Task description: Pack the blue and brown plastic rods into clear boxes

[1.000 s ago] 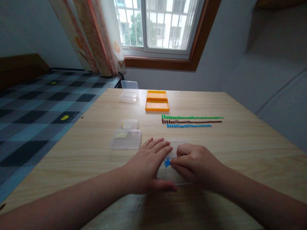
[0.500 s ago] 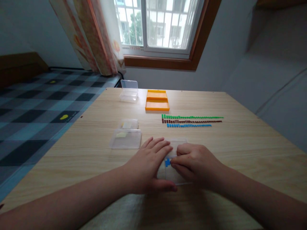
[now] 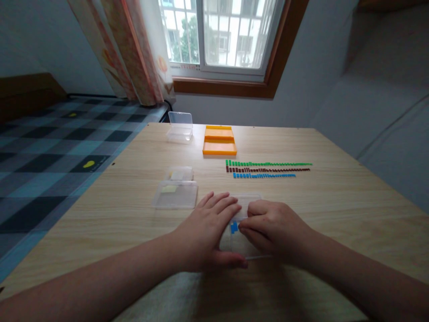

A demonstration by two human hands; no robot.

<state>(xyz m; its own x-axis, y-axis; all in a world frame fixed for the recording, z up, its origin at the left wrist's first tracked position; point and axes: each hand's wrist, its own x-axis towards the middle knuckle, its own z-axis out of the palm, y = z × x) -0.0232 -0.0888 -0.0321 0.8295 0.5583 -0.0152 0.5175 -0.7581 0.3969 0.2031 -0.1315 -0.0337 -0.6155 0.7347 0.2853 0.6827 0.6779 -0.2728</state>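
A clear plastic case [image 3: 248, 200] lies open on the table in front of me, its lid side away from me. Small blue blocks [image 3: 233, 227] sit together in the upper left corner of its near half. My left hand [image 3: 211, 228] rests over the left side of the case, fingers stretched out and thumb along the near edge. Over the right side, my right hand [image 3: 273, 223] is closed in a pinch, its fingertips right beside the blue blocks. Whatever is between those fingertips is hidden.
Beyond the case lie a green row [image 3: 268, 163], a brown row [image 3: 268, 170] and a blue row [image 3: 268, 175] of small blocks. An orange open case [image 3: 219, 153] and a clear open box [image 3: 180, 133] stand farther back. Another clear case [image 3: 182, 197] lies left.
Almost nothing differs. My right fingertips remain pinched beside the blue blocks, and my left hand stays on the case.
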